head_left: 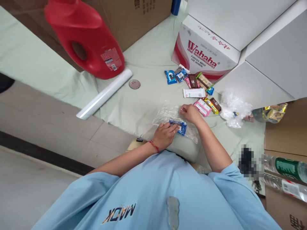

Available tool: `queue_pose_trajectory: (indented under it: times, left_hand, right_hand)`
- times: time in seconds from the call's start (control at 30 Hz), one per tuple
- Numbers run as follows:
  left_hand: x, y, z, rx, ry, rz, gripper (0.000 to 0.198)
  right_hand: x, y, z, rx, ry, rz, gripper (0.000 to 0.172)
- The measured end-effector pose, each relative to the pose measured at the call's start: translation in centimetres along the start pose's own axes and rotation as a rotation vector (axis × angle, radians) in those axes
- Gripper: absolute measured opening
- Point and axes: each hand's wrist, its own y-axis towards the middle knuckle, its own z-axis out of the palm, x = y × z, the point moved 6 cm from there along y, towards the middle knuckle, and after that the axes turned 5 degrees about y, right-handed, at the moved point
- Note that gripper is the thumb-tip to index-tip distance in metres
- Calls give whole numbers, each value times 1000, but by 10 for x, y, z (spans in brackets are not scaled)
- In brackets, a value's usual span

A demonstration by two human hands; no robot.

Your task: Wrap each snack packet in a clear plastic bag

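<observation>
A blue snack packet (181, 128) lies on a sheet of clear, crinkled plastic film (165, 113) at the front of the pale green cloth. My left hand (165, 135), with a red cord bracelet and a ring, has its fingers closed over the packet's left end. Just beyond the packet, my right hand (189, 112) pinches the far edge of the film, its fingertips partly hidden. Beside the right hand is a loose pile of wrapped snacks, among them a pink packet (202, 107), a yellow packet (212, 105) and a white packet (194, 93).
A white film roll (105, 93) and a brown round disc (134, 84) lie to the left, near a red jug (88, 38). A Wahaba-labelled carton (203, 48) stands behind the snacks. Crumpled clear plastic (235, 108) and plastic bottles (287, 167) are on the right.
</observation>
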Motion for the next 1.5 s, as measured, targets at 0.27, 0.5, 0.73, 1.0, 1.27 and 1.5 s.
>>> queue_pose_trajectory:
  times: [0.27,0.5,0.73,1.0,1.27,1.5]
  left_hand:
    - [10,2,3,37,-84,-9,42]
    - [59,-16,-9,-121,-667,-258,30]
    - [105,-18,-29,-319,-394,-731,32]
    - [62,-2,-15,-126,-376,-572,9]
    - [-4,15,-10,31,-443,-152,30]
    - [-13,0,8,59,-165,73,42]
  right_hand:
    - [40,-85,17,19,-101,-199,23]
    - [30,-119,72,-67,-42,-192,50]
    - [32,-118,74,-93,25,-159,42]
    - [39,-115,71,-89,47,-194,39]
    - [24,-131,64,-134,490,-293,34]
    - [-48,-155,38,-577,448,106,37]
